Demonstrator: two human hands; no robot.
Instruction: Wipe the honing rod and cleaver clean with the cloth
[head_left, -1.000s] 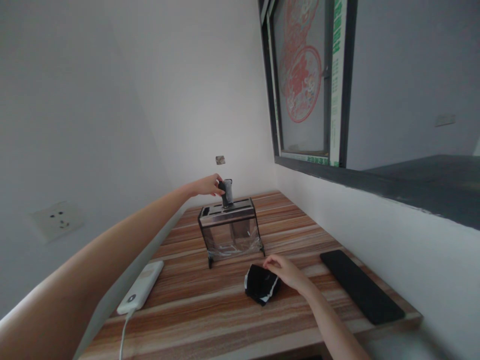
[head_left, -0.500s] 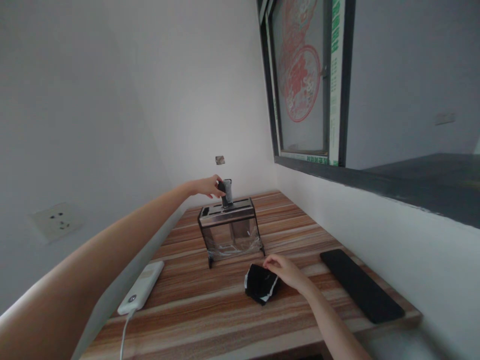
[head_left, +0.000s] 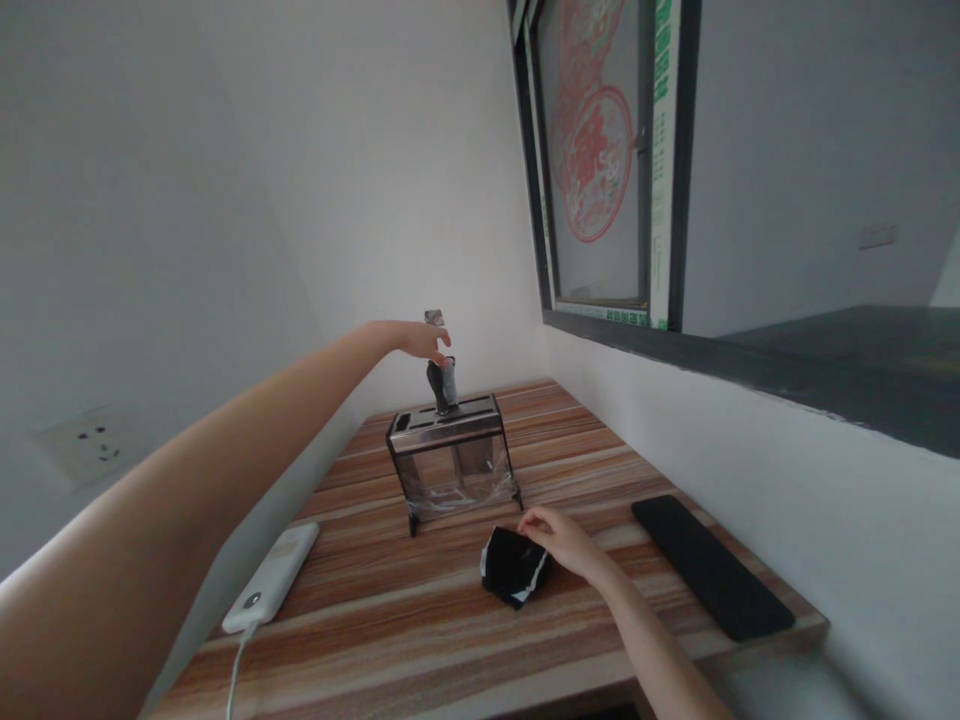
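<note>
My left hand (head_left: 424, 340) hovers over the top of a black handle (head_left: 436, 384), its fingers apart; whether a fingertip still brushes the handle I cannot tell. Next to that handle stands a second one (head_left: 449, 381) covered in clear wrap. Both rise from the slotted top of a knife block (head_left: 450, 432) with a metal upper edge, see-through front and black legs. Nearer to me, a folded black cloth (head_left: 512, 568) with white edges lies on the table. My right hand (head_left: 559, 537) has its thumb and fingers pinched at the cloth's upper right corner.
A white power bank (head_left: 274, 575) with a cable (head_left: 235, 670) lies at the left of the striped wooden table (head_left: 420, 640). On the right is a long black slab (head_left: 712, 565), close to the wall below the window (head_left: 592, 170). A wall socket (head_left: 94, 445) is at far left.
My left hand has let go of the black handle and risen above it. My right hand stays at the cloth. The whole view has shifted slightly.
</note>
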